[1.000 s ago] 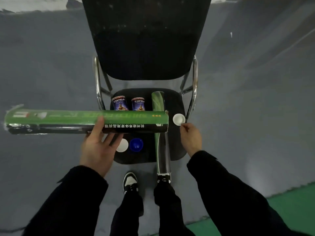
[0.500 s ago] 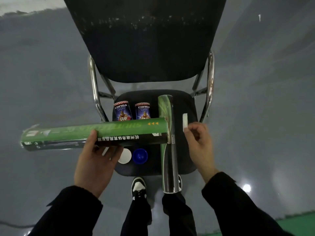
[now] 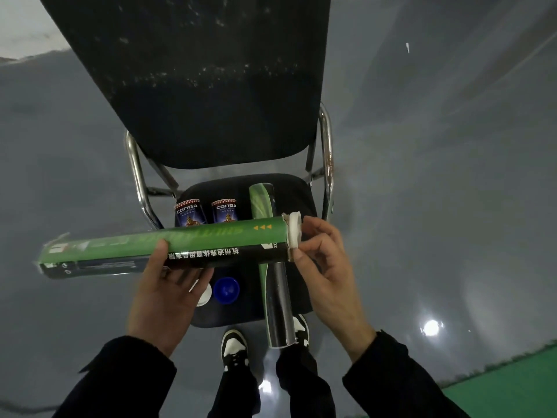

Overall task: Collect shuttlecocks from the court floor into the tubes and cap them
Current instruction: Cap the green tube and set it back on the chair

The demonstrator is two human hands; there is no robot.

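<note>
The left hand point(image 3: 168, 285) holds the green tube point(image 3: 168, 245) from below near its middle, with the thumb laid on top and the fingers closed around the dark underside, so the tube lies level across the view above the chair seat point(image 3: 301, 200). The right hand point(image 3: 324, 267) pinches a white cap point(image 3: 294, 230) between thumb and fingertips point(image 3: 301, 255) and presses it against the right end of the tube. The cap sits on the rim, but it looks a little crooked, and I cannot tell if it is fully pushed on.

So the step in hand is the capping of this tube. I judge that the next move needs an even push along the tube's axis, while the left hand holds against it, until the cap is flush all around.

On the seat lies a second tube point(image 3: 275, 297), pointing toward the person, with its near end hanging over the front edge. Beside it are a blue cap point(image 3: 226, 290) and another white cap point(image 3: 204, 295), partly hidden by the left hand, and two short blue cans point(image 3: 208, 211) stand at the back. No shuttlecocks show on the grey floor point(image 3: 437, 176) here.
</note>
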